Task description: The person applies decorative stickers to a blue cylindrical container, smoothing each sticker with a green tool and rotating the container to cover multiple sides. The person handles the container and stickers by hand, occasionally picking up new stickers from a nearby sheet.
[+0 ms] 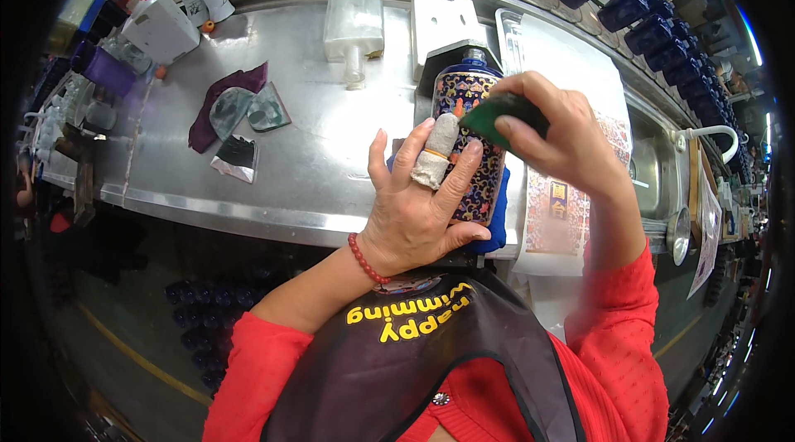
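Observation:
A dark blue bottle point(476, 193) with a dense floral pattern in gold, orange and pink lies in front of me, neck pointing away. My left hand point(422, 202) rests on it with fingers spread, steadying it. A grey cloth cover point(439, 148) wraps one of those fingers, and red beads circle the wrist. Between the thumb and fingers of my right hand point(571, 131) is a dark green, flat scraper point(505, 119), its pointed corner at the bottle's patterned face. A black holder shows behind the bottle's neck, and blue cloth point(495, 222) lies partly under the bottle.
Patterned printed sheets point(556, 206) on white paper lie at right, before a sink point(658, 164). A clear bottle point(354, 19) and white block point(443, 24) stand behind. Purple cloth point(219, 102) and dark pads point(269, 109) lie left. Blue bottles point(625, 7) line the back right.

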Motion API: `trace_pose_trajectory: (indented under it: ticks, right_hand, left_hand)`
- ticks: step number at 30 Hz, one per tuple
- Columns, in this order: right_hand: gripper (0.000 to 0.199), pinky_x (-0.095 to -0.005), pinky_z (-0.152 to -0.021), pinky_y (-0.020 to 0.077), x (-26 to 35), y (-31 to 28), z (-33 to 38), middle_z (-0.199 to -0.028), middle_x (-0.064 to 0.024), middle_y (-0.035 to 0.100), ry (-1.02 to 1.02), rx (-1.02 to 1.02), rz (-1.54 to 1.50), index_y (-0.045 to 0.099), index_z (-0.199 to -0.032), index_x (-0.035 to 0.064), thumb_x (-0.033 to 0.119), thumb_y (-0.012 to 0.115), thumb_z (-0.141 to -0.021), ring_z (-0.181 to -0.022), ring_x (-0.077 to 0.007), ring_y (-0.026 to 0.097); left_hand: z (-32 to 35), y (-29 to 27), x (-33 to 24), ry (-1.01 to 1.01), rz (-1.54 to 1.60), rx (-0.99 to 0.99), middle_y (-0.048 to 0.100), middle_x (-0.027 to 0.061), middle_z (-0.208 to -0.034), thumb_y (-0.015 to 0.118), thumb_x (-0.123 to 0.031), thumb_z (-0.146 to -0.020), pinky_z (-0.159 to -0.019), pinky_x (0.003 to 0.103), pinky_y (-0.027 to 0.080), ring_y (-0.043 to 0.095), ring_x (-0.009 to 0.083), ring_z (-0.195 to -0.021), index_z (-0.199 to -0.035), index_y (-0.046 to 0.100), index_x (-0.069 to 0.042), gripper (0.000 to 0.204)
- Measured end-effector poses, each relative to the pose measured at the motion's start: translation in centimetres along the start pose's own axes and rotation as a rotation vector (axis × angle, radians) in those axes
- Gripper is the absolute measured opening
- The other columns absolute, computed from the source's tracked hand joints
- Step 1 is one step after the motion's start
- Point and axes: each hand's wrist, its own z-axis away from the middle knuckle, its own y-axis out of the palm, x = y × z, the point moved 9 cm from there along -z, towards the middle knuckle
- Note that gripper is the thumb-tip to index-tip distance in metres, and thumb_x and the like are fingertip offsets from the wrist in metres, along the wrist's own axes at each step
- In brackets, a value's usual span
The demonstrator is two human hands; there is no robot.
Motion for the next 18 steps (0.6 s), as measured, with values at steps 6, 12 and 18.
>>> trace_pose_trajectory:
  ticks: [6, 12, 18]
  right_hand:
    - [0.016, -0.0401, -0.065, 0.0531, -1.1, 0.7, -0.4, -0.082, -0.0170, 0.069, -0.116, 0.014, -0.022, 0.063, -0.101, 0.0025, 0.008, 0.069, -0.087, -0.074, -0.0353, 0.069]
    - [0.025, -0.0353, -0.067, 0.0427, 7.5, 1.0, 0.9, -0.083, -0.0018, 0.051, -0.472, -0.089, 0.462, 0.068, -0.099, 0.0171, 0.013, 0.068, -0.074, -0.073, -0.0231, 0.055]
    - [0.029, -0.0383, -0.061, 0.0490, 3.8, 0.4, -1.7, -0.078, -0.0070, 0.062, -0.018, -0.034, -0.214, 0.073, -0.108, 0.0085, 0.000, 0.074, -0.080, -0.068, -0.0250, 0.061]
  left_hand:
    - [0.6, 0.4, 0.5, -0.031, 0.039, 0.033, 0.050, 0.0206, -0.144, 0.045, -0.076, -0.091, -0.112, 0.070, 0.010, 0.036, 0.0399, -0.139, -0.151, 0.047, -0.011, 0.088]
    - [2.5, 0.0, 1.9, -0.068, 0.238, -0.084, 0.048, 0.0172, -0.147, 0.068, -0.068, -0.081, -0.113, 0.069, 0.008, 0.036, 0.0405, -0.140, -0.154, 0.035, -0.006, 0.101]
    - [3.5, 0.6, 1.8, -0.088, 0.181, -0.070, 0.055, 0.0208, -0.141, 0.075, -0.059, -0.082, -0.118, 0.064, 0.003, 0.040, 0.0471, -0.137, -0.152, 0.033, 0.003, 0.103]
